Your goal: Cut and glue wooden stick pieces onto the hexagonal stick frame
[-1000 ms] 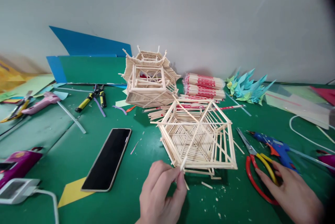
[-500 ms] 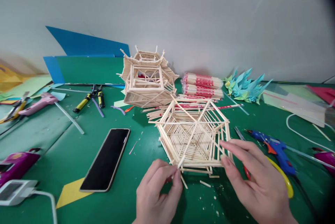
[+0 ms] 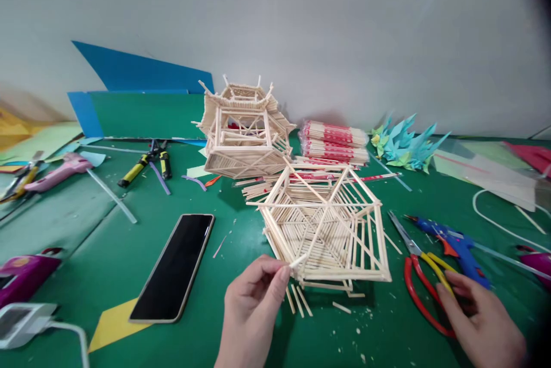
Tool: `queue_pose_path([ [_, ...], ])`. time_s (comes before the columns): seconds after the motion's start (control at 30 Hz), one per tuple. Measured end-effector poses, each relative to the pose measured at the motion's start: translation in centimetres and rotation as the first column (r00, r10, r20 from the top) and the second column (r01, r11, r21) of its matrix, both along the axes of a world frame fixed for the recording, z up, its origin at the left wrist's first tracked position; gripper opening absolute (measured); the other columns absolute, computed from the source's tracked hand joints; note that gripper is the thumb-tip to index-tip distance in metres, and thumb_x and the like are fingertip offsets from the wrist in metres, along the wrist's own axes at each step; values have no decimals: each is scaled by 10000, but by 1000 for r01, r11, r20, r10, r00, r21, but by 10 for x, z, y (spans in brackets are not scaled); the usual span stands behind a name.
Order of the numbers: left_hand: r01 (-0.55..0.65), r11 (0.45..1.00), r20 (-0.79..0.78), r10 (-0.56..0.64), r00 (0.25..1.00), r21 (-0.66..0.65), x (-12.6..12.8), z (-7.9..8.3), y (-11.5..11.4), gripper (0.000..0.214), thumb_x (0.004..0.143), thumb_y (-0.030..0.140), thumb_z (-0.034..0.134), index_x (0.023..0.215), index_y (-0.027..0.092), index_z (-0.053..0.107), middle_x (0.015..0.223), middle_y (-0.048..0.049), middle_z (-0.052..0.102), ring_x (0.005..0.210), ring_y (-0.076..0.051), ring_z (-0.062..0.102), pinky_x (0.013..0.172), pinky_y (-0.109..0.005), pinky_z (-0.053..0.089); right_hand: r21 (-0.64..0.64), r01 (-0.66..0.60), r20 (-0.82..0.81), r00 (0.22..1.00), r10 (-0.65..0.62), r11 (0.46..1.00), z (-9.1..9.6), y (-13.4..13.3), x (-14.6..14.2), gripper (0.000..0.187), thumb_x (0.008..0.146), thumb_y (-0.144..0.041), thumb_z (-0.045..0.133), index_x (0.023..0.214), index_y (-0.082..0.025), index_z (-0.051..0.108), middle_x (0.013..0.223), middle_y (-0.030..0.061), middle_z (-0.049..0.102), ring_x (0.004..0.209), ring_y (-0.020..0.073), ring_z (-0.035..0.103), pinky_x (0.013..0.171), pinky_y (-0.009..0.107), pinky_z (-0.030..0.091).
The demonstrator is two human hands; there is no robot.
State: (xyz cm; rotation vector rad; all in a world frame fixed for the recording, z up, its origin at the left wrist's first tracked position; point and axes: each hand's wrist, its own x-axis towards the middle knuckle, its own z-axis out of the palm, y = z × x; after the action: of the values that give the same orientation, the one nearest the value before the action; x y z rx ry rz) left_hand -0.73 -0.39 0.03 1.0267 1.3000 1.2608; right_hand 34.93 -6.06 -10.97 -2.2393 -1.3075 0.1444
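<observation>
Green bench (image 3: 241,230), back edge: green-and-blue card (image 3: 142,115), standing before a white partition (image 3: 275,29); one turquoise paper plant (image 3: 407,144), further right. Near back edge, left: one pair of pliers (image 3: 151,155), yellow and black grips. Left side: one pink glue gun (image 3: 62,171); one purple object (image 3: 30,279); one white gadget (image 3: 17,322) with cable (image 3: 77,330). Well forward of back edge: one phone (image 3: 172,267), screen dark, overlapping yellow paper (image 3: 112,325).

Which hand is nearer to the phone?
The left. The left hand is just to the right of the phone, its grip on a small stick; the right hand is much farther right, at the handles of the scissors.
</observation>
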Motion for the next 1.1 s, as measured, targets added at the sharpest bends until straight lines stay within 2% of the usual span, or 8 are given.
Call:
queue_pose_path([
  [0.07, -12, 1000, 22, 12, 1000, -8, 1, 1, 0, 136, 731, 282, 665, 667, 163, 659, 601, 19, 550, 550, -82, 461, 502, -161, 384, -54, -20, 0, 1000, 20, 998, -7, -2, 7, 433, 797, -541, 451, 1013, -176, 536, 950, 108, 576, 759, 236, 598, 555, 327, 503],
  [0.17, -8, 1000, 17, 7, 1000, 12, 1, 1, 0, 128, 732, 277, 663, 674, 164, 658, 608, 16, 560, 551, -86, 469, 500, -165, 389, -137, -77, 23, 996, 81, 988, -4, 1, 12, 411, 817, -515, 417, 1030, -179, 521, 967, 111, 571, 781, 238, 603, 631, 366, 507],
  [0.33, 24, 984, -152, 3, 988, 175, -2, -2, -3, 83, 764, 210, 618, 695, 171, 645, 634, 0, 579, 580, -112, 514, 517, -194, 422, -208, -90, 17, 995, 96, 974, 4, 11, 21, 384, 794, -511, 416, 979, -197, 539, 838, 88, 607, 686, 230, 626, 620, 378, 507],
  [0.5, 101, 888, -372, 82, 924, 448, -2, -7, -7, 121, 763, 72, 580, 795, 188, 589, 635, 14, 537, 556, -108, 509, 503, -208, 434, -225, -101, 18, 994, 108, 969, 2, 13, 24, 337, 808, -477, 408, 958, -206, 539, 803, 77, 610, 661, 218, 633, 596, 352, 506],
  [0.6, 179, 819, -495, 142, 857, 545, -1, -9, -8, 185, 739, 16, 584, 837, 172, 569, 655, 5, 528, 559, -101, 506, 485, -196, 432, -229, -108, 15, 993, 114, 967, 1, 11, 23, 388, 821, -504, 388, 1004, -194, 532, 863, 92, 606, 699, 217, 633, 618, 351, 507],
  [0.7, 237, 779, -577, 188, 795, 580, 0, -7, -8, 203, 725, -16, 585, 835, 153, 560, 663, -6, 528, 580, -99, 524, 488, -181, 441, -237, -103, 10, 994, 108, 966, -1, 9, 24, 440, 818, -542, 378, 1023, -185, 533, 897, 102, 603, 709, 219, 630, 624, 352, 506],
  [0.8, 249, 764, -609, 227, 760, 596, 1, -4, -9, 200, 721, -22, 586, 814, 152, 552, 671, -15, 537, 595, -102, 538, 507, -182, 458, -243, -90, 11, 995, 96, 966, -2, 8, 25, 464, 818, -560, 368, 1032, -184, 534, 894, 101, 599, 721, 225, 628, 628, 354, 504],
  [1.1, 304, 790, -696, 205, 688, 533, 1, 8, -9, 157, 748, 19, 558, 772, 173, 552, 659, -6, 556, 576, -104, 542, 525, -182, 470, -197, -106, 77, 989, 123, 975, 0, 8, 20, 445, 823, -548, 382, 1009, -185, 559, 870, 93, 608, 694, 215, 622, 579, 333, 502],
])
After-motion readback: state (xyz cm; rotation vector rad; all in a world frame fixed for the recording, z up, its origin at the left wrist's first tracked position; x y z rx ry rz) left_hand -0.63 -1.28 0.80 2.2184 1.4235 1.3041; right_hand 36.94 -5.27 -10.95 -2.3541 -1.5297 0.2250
